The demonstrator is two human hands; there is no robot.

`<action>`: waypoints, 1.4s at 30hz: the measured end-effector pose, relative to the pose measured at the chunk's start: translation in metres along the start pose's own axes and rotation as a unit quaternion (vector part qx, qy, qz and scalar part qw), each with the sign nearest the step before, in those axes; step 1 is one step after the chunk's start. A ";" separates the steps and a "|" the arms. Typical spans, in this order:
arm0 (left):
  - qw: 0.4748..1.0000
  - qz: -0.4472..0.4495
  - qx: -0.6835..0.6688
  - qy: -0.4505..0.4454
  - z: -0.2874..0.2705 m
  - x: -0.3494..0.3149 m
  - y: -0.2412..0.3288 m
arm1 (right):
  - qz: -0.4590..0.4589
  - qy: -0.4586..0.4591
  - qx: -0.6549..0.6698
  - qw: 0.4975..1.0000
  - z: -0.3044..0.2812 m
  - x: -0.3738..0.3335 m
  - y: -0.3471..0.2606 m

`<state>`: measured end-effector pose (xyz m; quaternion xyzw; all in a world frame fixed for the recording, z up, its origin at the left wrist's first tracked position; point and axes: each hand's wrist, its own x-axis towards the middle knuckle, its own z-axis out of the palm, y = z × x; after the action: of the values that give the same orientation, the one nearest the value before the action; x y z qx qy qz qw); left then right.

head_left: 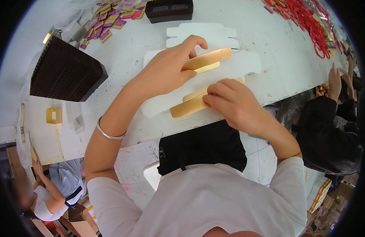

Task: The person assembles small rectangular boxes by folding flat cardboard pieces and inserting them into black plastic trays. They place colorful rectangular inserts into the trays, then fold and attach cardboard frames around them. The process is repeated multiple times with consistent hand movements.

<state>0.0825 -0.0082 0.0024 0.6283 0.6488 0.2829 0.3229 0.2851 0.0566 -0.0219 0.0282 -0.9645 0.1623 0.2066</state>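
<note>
One shirt (222, 193); two hands (170, 67) (238, 106) holding two gold strips (209, 58) (187, 108)

My left hand (168, 63) farther forward, thumb (189, 74) and arched fingers (196, 40) gripping, my right hand (240, 104) nearer, pinching, both forearms (116, 104) angled inward.

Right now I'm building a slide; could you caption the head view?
Left hand holds a gold strip, right hand a second gold strip, over a white table.
</note>
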 end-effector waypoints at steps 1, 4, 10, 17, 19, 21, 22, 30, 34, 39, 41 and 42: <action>1.000 0.005 0.001 0.005 0.000 -0.001 0.000 | 0.016 -0.030 0.018 0.999 -0.005 0.005 0.002; 0.997 0.058 0.040 0.016 0.000 -0.001 -0.004 | 0.055 -0.061 0.081 0.993 -0.013 0.020 0.008; 0.994 0.091 0.051 0.014 -0.006 -0.004 -0.011 | 0.157 -0.154 0.085 0.972 -0.009 0.049 0.023; 0.984 0.058 0.168 0.009 -0.002 -0.038 0.008 | 0.095 -0.038 0.117 0.988 -0.008 0.028 0.027; 0.983 0.045 0.178 0.026 0.003 -0.039 0.009 | 0.102 -0.017 0.055 0.993 -0.015 0.017 0.037; 0.983 0.045 0.177 0.033 0.008 -0.038 0.009 | 0.134 -0.004 0.043 0.990 -0.011 0.011 0.039; 0.982 0.047 0.180 0.036 0.008 -0.037 0.011 | 0.115 0.002 0.028 0.993 -0.012 0.011 0.039; 0.996 0.050 0.064 0.021 0.007 -0.048 0.009 | 0.004 0.026 -0.102 0.994 -0.008 0.004 -0.020; 0.996 -0.026 -0.076 -0.037 -0.002 -0.058 0.016 | 0.009 0.051 0.047 0.998 0.004 -0.006 -0.014; 0.985 0.109 -0.087 -0.100 -0.002 -0.085 -0.001 | 0.007 0.055 0.109 0.992 0.004 -0.014 -0.016; 0.986 0.116 -0.068 -0.097 0.001 -0.093 0.001 | 0.027 0.065 0.155 0.985 0.000 -0.017 -0.011; 0.988 0.118 -0.049 -0.091 0.003 -0.093 0.003 | 0.050 0.084 0.199 0.975 0.001 -0.019 -0.007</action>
<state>0.0867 -0.1008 0.0088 0.7073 0.5229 0.2920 0.3755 0.3028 0.0493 -0.0281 0.0070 -0.8923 0.3625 0.2689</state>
